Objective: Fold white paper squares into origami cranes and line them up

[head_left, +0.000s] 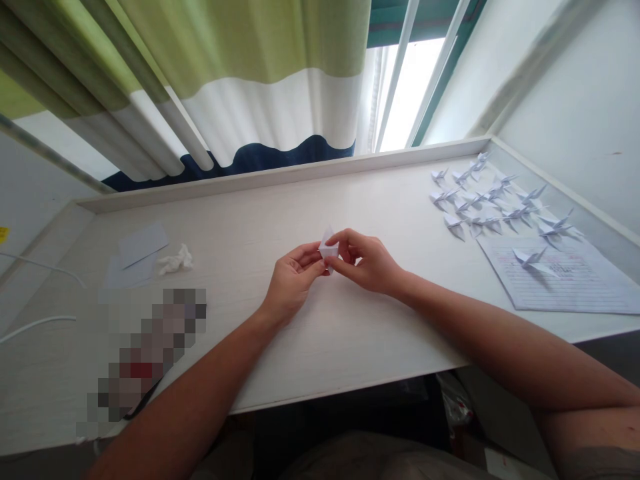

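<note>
A small piece of folded white paper (329,251) is held above the middle of the desk, one pointed tip upward and another downward. My left hand (295,277) pinches its left and lower side between thumb and fingers. From the right, my right hand (367,260) grips the same paper, with the index finger near its top and the thumb lower down. Fingers cover part of the folds. Several finished white paper cranes (487,197) stand at the right back of the desk, and one more paper crane (533,259) rests on a lined notebook (575,290).
On the left lie flat white paper sheets (143,247), a crumpled tissue (176,260) and a pixelated long object (155,353) beside my left forearm. White cables (40,321) run in from the left edge. A raised rim (280,175) borders the desk (240,230) below the curtain (270,87).
</note>
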### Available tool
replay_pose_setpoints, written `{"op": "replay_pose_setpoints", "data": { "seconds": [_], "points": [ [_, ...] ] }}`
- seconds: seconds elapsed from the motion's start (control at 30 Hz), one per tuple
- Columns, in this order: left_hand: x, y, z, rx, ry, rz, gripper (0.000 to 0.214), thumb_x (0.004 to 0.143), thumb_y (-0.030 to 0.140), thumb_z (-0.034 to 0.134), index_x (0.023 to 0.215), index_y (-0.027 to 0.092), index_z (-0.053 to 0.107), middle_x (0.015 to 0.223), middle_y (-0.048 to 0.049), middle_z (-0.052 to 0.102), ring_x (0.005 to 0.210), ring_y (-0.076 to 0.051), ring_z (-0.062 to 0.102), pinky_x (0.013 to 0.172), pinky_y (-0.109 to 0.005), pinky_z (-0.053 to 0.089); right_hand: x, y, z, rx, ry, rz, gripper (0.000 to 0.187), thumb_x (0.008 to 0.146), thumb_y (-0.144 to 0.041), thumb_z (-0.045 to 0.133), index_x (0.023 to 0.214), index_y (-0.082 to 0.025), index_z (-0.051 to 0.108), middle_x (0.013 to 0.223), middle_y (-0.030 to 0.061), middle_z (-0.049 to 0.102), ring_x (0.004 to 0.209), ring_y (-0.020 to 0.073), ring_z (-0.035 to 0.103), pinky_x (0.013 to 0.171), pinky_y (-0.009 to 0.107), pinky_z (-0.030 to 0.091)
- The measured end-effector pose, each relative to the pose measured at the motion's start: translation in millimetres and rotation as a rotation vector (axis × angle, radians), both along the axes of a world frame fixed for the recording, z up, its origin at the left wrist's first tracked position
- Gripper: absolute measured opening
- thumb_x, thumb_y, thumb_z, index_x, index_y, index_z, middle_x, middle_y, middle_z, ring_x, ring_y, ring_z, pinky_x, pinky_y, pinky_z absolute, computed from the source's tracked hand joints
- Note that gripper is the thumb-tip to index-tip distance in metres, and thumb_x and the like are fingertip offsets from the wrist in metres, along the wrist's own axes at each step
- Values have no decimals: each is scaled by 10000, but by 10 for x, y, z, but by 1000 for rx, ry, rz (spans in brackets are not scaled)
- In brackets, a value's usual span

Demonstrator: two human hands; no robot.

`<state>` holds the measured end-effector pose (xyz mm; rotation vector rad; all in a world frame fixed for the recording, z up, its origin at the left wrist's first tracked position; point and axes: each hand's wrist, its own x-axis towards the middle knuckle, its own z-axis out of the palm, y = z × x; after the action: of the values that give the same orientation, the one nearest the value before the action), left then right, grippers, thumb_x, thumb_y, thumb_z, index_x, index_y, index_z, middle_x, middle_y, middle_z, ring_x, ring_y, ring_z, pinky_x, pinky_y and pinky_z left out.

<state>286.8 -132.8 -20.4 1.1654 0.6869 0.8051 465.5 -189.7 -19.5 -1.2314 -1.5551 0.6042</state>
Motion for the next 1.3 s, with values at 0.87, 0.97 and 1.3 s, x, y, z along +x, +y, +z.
{"op": "replay_pose_setpoints", "data": {
  "seconds": [0.87, 0.97, 1.3],
  "points": [
    [-28, 15, 2, -8, 4, -35, 425, 712, 333, 970, 1055, 163, 785, 869, -55, 824, 830, -197, 768, 859, -347, 580, 71, 55, -10, -156, 210, 45, 300, 876, -432, 811, 1071, -227, 709, 1080, 56, 747, 1002, 218, 713, 926, 449, 634],
    [-25, 4, 35, -30, 12, -29, 426, 686, 316, 986, 1026, 154, 789, 853, -56, 822, 843, -203, 776, 853, -340, 584, 61, 59, -23, -173, 258, 72, 315, 867, -446, 832, 1074, -224, 747, 1083, 58, 762, 947, 207, 728, 954, 473, 637],
    [-35, -2, 86, -116, 24, -40, 425, 716, 455, 960, 948, 135, 807, 835, -80, 815, 860, -258, 802, 923, -433, 622, 54, 16, 16, 55, 50, 141, 142, 991, -345, 696, 1011, -258, 807, 1068, 62, 717, 926, 192, 705, 784, 384, 660]
  ]
}}
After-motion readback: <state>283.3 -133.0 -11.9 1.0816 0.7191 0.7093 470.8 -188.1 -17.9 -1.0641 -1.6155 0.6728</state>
